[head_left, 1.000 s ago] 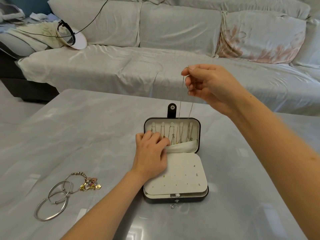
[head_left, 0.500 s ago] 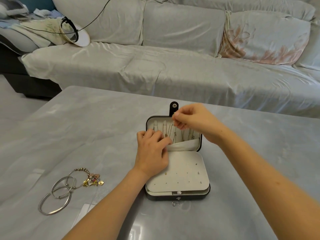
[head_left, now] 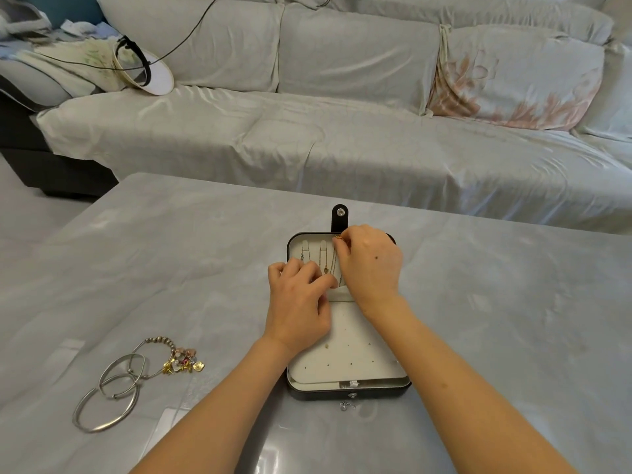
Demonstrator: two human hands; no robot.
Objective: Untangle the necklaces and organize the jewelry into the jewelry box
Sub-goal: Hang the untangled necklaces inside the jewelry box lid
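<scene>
Well behind the jewelry box (head_left: 349,393) runs the pale sofa (head_left: 342,148); the box itself lies open on the grey counter (head_left: 171,268). Our left hand (head_left: 299,302) rests on the box's left side, its grip curled at the lid's cream pocket; we cannot tell whether it holds the edge. Our right hand (head_left: 371,265) is over the lid. Silver bangles (head_left: 109,398) lie well left of the box. A gold necklace (head_left: 338,237) sits at the lid's top rim, pinched in the right grip.

Glossy table (head_left: 171,268), metal bangles (head_left: 106,405)
</scene>
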